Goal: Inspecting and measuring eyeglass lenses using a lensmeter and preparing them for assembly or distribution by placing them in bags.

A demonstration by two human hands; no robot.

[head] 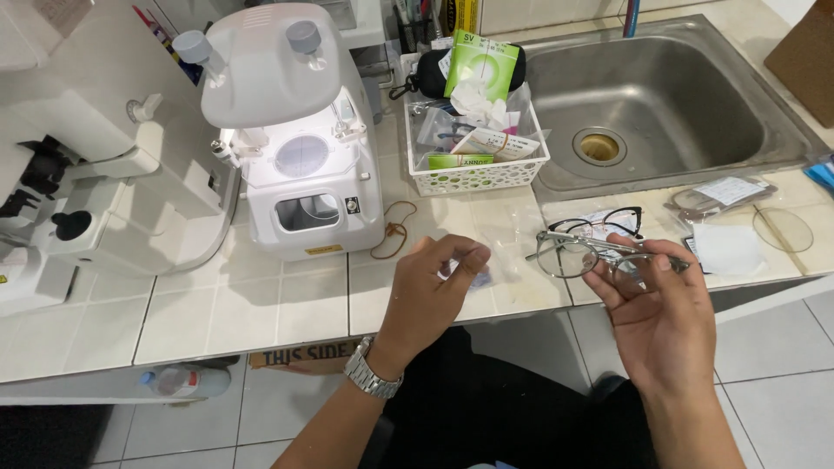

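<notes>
Just past the edge of the tiled counter (261, 304), both hands are up in the air, so anything that slips has a long drop to the floor. The right hand (660, 321) has its grip closed narrowly on a pair of thin metal glasses (578, 252), pinching them near one temple with the round lenses sticking out to the left of the fingers. That's a lot of frame hanging off one small pinch, so a twist could bend the arm or let it swing down against the counter edge. The left hand (434, 291) has its fingertips pinched together on something small and clear (465, 271); it's mostly hidden, so I can't say for sure what it is. Being that tiny, it could easily pop out of the grip and bounce away under the counter. Right behind the glasses lies a second dark-rimmed pair (608, 221), close enough that the two frames could knock or tangle. A loose lens (782, 228) sits farther right of the right hand, and the sink (660, 95) is beyond that, drain open, which would be a bad place for small parts. The white machine (300, 139) and the basket (473, 169) are well clear.
</notes>
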